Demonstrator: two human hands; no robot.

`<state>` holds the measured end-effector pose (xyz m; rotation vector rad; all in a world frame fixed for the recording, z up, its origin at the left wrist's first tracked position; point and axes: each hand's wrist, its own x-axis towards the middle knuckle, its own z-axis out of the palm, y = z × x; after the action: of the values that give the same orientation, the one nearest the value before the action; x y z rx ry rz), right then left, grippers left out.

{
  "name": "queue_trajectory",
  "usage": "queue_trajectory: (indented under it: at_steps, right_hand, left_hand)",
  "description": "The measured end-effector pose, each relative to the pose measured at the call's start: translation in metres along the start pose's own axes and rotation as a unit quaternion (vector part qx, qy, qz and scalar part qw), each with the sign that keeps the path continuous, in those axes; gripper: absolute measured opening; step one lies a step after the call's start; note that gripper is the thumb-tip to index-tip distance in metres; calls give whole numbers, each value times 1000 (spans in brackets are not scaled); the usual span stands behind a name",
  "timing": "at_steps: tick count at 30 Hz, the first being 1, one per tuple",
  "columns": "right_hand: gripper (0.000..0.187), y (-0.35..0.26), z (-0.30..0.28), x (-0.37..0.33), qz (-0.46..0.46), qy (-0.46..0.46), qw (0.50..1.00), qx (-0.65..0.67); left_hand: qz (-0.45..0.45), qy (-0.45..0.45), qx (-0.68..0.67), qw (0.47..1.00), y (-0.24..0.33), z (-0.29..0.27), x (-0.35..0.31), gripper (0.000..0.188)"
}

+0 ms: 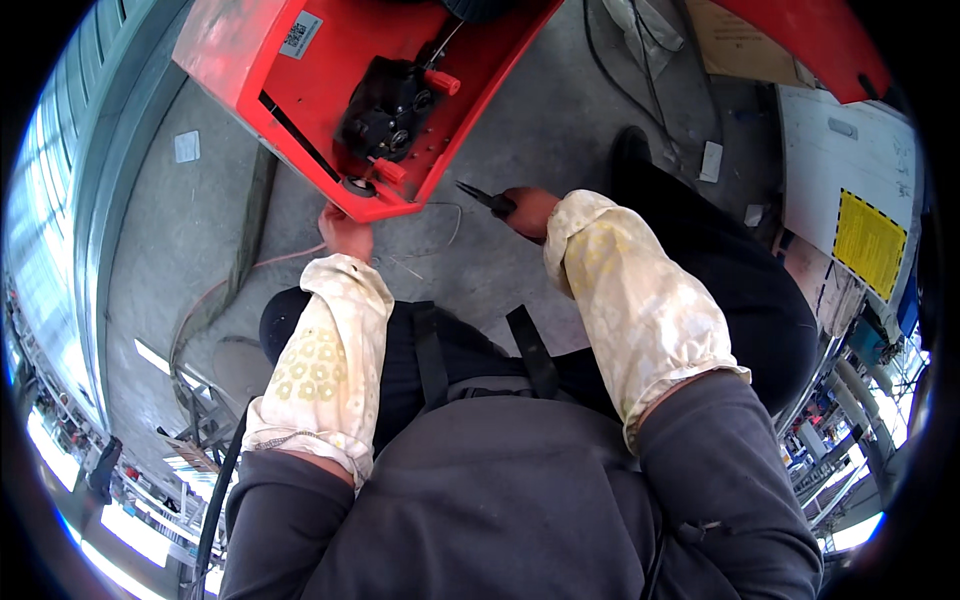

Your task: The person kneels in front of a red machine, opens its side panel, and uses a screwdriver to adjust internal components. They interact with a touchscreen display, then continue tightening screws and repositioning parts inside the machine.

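Two forearms reach forward, right hand clamped on pliers, left hand at a red machine, its grip unclear.

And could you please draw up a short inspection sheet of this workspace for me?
Surface: grey floor, with marks and litter.
Work things: open red housing with a black mechanism inside; dark pliers, apart from the housing.
Left hand: at the housing's near corner; fingers partly hidden, grip unclear.
Right hand: closed around the pliers' handles.
Clutter: pale scrap at left, white scrap at right, translucent plastic near the top.
Cables: dark cable on the floor beyond the right hand; thin pinkish line by the left hand.
Surroundings: cardboard at upper right; white panel bearing a yellow sheet.
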<state>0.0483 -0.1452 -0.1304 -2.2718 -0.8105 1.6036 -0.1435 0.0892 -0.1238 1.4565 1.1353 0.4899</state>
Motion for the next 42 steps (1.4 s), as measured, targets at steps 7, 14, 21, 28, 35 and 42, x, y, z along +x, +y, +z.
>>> queue_trajectory:
  at_steps: [7, 14, 21, 28, 35, 42]
  right_hand:
    - [25, -12, -27, -14, 51, -52, 994, 81]
    - [25, -10, -16, -5, 43, -6, 996, 81]
    - [26, 6, 3, 10, -8, 19, 1000, 20]
    - [26, -5, -2, 11, 9, 25, 999, -26]
    - [26, 4, 4, 14, -19, 34, 999, -24]
    - [27, 0, 4, 12, 14, 4, 999, -47]
  left_hand:
    - [-78, -5, -61, 995, -2, -6, 2, 23]
    - [-32, -34, -73, 996, 9, -7, 5, 21]
    - [-26, -38, -14, 999, 9, -4, 4, 19]
    - [-28, -22, -4, 999, 20, -2, 3, 25]
    - [41, -39, 34, 998, 11, 0, 4, 17]
    - [31, -19, 102, 994, 9, -2, 8, 17]
